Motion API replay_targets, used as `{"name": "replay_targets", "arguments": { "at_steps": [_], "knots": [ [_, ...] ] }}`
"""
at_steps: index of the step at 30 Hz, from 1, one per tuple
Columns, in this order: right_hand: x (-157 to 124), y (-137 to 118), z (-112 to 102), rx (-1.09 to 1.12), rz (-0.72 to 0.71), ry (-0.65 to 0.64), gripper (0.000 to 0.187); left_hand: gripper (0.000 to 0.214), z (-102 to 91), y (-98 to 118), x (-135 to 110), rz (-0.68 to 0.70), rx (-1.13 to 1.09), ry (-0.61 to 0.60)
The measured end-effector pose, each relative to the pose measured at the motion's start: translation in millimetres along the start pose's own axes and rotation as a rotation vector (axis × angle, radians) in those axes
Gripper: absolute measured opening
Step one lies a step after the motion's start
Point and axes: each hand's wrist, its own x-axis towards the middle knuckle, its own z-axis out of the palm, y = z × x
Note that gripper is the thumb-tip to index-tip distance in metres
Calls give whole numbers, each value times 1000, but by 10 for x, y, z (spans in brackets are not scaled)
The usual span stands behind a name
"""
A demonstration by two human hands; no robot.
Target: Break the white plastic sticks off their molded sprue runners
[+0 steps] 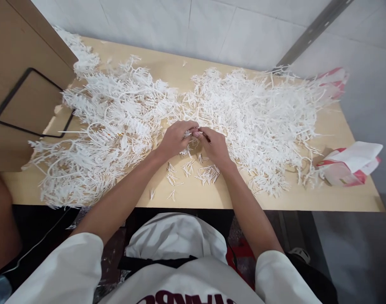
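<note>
Table (338, 200), tan, along tiled wall (211, 25); left fingers (189, 124), right fingers (206, 131) together pinching white sprig (187, 134).

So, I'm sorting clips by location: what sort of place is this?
Probably a workshop or home workspace, judging by the heaps of white branched pieces, the table and the tiled wall.

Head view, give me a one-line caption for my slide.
Left hand and right hand meet between two heaps of white branching strands on a tan table.
</note>
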Motion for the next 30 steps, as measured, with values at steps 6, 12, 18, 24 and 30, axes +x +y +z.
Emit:
{"name": "replay_targets", "arguments": {
  "at_steps": [6, 12, 18, 24, 30],
  "knots": [
    [-16, -19, -21, 6, -29, 57, 24, 20, -52, 82, 37, -123, -111, -59],
    [-16, -59, 64, -72, 0, 167, 18, 17, 0, 101, 37, -73, -21, -50],
    [-52, -40, 122, -224, -70, 293, 19, 15, 61, 76, 27, 18, 84, 62],
    [-106, -162, 122, -85, -4, 394, 22, 15, -44, -110, 61, -234, 87, 237],
    [-28, -96, 92, 36, 168, 289, 25, 22, -100, -62, 71, -201, -17, 235]
  ]
}}
